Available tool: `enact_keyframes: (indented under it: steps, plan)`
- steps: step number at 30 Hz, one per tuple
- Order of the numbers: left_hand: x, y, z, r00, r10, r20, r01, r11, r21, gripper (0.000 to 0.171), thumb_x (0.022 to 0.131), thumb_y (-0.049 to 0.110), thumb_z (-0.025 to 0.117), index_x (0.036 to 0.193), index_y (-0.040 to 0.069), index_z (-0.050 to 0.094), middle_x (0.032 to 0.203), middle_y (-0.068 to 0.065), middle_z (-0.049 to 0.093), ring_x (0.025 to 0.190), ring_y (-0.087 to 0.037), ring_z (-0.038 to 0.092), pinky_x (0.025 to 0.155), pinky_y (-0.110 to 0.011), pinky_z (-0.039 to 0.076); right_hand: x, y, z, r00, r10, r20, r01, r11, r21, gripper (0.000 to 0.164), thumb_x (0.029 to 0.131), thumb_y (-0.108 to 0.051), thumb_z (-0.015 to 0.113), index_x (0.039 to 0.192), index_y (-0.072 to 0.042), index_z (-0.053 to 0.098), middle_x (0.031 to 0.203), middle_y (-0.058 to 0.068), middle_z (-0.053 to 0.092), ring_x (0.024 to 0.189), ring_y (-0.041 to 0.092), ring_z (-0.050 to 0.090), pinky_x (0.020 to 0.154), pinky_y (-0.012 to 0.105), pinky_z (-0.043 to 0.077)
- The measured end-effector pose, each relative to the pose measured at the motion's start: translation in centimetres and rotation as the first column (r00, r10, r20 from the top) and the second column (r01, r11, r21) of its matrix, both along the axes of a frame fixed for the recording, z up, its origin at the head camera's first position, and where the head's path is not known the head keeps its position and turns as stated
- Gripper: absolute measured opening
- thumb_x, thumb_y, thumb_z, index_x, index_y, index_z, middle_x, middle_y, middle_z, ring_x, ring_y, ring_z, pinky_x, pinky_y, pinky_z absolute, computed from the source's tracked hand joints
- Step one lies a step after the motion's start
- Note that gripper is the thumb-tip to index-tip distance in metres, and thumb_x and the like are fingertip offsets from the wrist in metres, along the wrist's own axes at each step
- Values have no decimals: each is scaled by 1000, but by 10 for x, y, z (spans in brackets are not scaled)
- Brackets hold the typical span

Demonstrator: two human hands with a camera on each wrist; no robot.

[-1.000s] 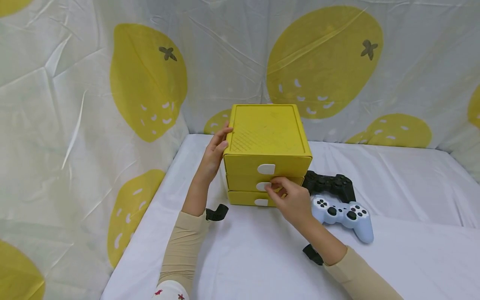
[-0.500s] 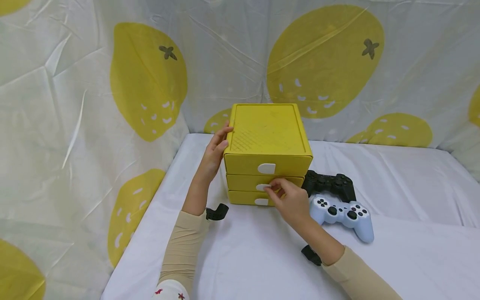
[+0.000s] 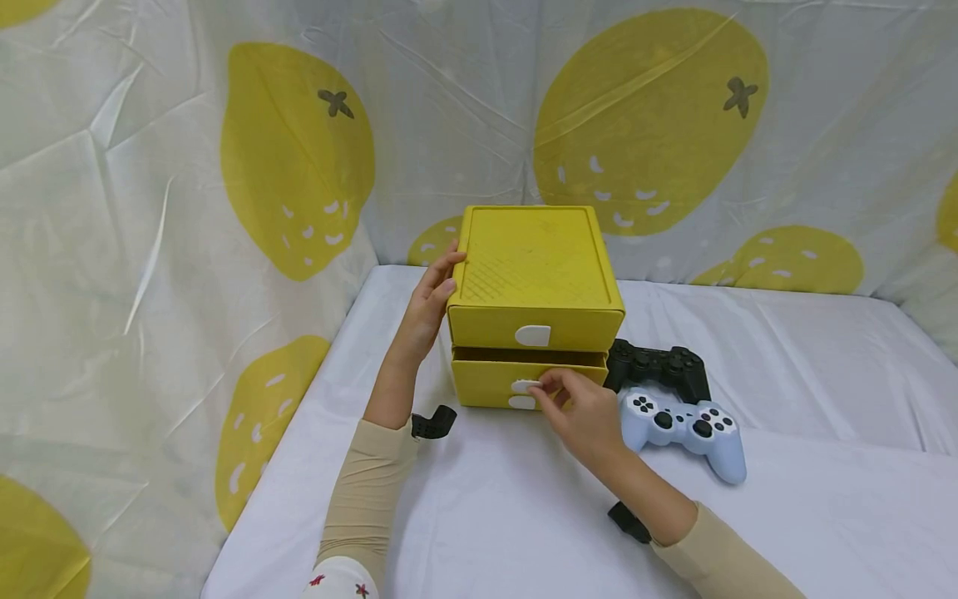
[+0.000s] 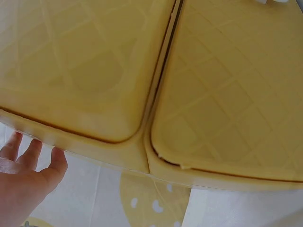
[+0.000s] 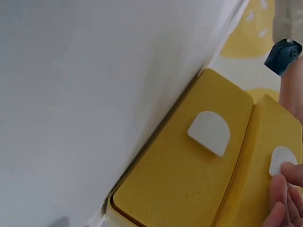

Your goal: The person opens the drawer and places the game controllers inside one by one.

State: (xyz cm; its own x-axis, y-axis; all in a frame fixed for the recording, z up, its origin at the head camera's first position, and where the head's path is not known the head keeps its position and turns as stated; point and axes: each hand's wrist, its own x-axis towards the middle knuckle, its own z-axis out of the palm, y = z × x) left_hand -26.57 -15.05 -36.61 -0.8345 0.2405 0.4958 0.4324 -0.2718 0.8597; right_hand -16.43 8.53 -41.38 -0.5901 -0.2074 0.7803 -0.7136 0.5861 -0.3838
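A yellow three-drawer cabinet [image 3: 535, 258] stands in the middle of the head view, a white rounded tab on each drawer front. My right hand [image 3: 587, 412] pinches the white drawer handle [image 3: 525, 386] of the middle drawer [image 3: 482, 378] between thumb and fingers. That drawer is pulled partway out, with a dark gap showing above its front. In the right wrist view its front juts past the bottom drawer [image 5: 189, 175]. My left hand [image 3: 422, 312] rests against the cabinet's left side, fingertips at the top edge. The left wrist view shows those fingers [image 4: 57, 163] along the cabinet's edge.
A black game controller [image 3: 666, 370] lies right beside the cabinet, with a light blue game controller [image 3: 684, 424] in front of it. A white cloth [image 3: 486, 516] covers the table. A lemon-print sheet [image 3: 449, 125] hangs behind and to the left.
The middle drawer has slid out toward me, with my right hand pulling its handle forward and slightly down. My left hand has stayed in place on the cabinet.
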Motion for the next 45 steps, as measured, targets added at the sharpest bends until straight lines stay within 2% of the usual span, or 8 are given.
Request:
enact_keyframes:
  steps: [8, 15, 18, 20, 23, 30, 38, 45]
  plan:
    - [0, 0, 0, 1000, -1, 1, 1, 1000, -3, 47, 94, 35, 52, 134, 12, 48, 161, -2, 18, 146, -12, 15, 117, -40, 16, 7, 2, -2, 1000, 13, -20, -13, 1000, -6, 26, 68, -3, 85, 82, -3, 64, 71, 2, 67, 54, 8, 58, 49, 18, 47]
    - [0, 1, 0, 1000, 2, 0, -2, 1000, -6, 53, 95, 31, 49, 137, 0, 43, 161, -2, 18, 146, -12, 15, 116, -40, 17, 13, 3, -1, 999, 39, -28, -39, 999, -14, 24, 69, -3, 85, 82, -3, 64, 71, 3, 67, 53, 8, 57, 47, 21, 46]
    - [1, 1, 0, 1000, 2, -4, -2, 1000, -5, 54, 95, 28, 48, 138, -3, 41, 161, -3, 18, 146, -12, 15, 116, -39, 18, 16, 4, 0, 999, 45, -31, -45, 999, -15, 22, 83, -20, 79, 82, -4, 65, 71, 2, 67, 53, 8, 57, 48, 18, 45]
    - [1, 1, 1, 1000, 1, -6, -1, 1000, -6, 54, 95, 28, 48, 139, -4, 40, 161, -3, 18, 147, -13, 14, 116, -39, 18, 19, 4, 0, 999, 41, -32, -42, 999, -15, 31, 91, -34, 69, 82, -4, 65, 70, 0, 67, 53, 7, 56, 48, 16, 44]
    - [1, 1, 1, 1000, -3, -13, 2, 1000, -10, 53, 95, 27, 47, 139, -3, 40, 162, -5, 16, 148, -18, 11, 116, -40, 18, 22, 3, 2, 998, 39, -43, -39, 999, -17, 43, 95, -46, 56, 82, -6, 65, 70, -1, 66, 53, 6, 55, 48, 15, 43]
    - [-1, 0, 1, 999, -2, -32, 2, 1000, -14, 47, 95, 25, 46, 137, 2, 44, 162, -17, 9, 149, -27, 6, 117, -43, 16, 28, 4, 0, 998, 47, -51, -48, 999, -22, 44, 95, -47, 55, 83, -7, 65, 70, -2, 66, 52, 6, 55, 48, 14, 42]
    - [-1, -1, 0, 1000, 10, -13, -10, 999, -35, 51, 96, 27, 46, 138, -1, 42, 162, -13, 10, 147, -13, 13, 117, -42, 16, 37, 4, 0, 998, 57, -37, -58, 998, -27, 42, 95, -46, 57, 83, -7, 66, 70, -1, 67, 51, 7, 54, 47, 13, 42]
    - [0, -2, -1, 1000, 4, -14, -4, 1000, -23, 49, 97, 24, 45, 139, -1, 42, 162, -10, 12, 147, -15, 13, 117, -40, 18, 45, 4, 1, 997, 73, -26, -74, 997, -18, 42, 95, -45, 56, 83, -7, 65, 71, -1, 67, 52, 5, 54, 47, 14, 43]
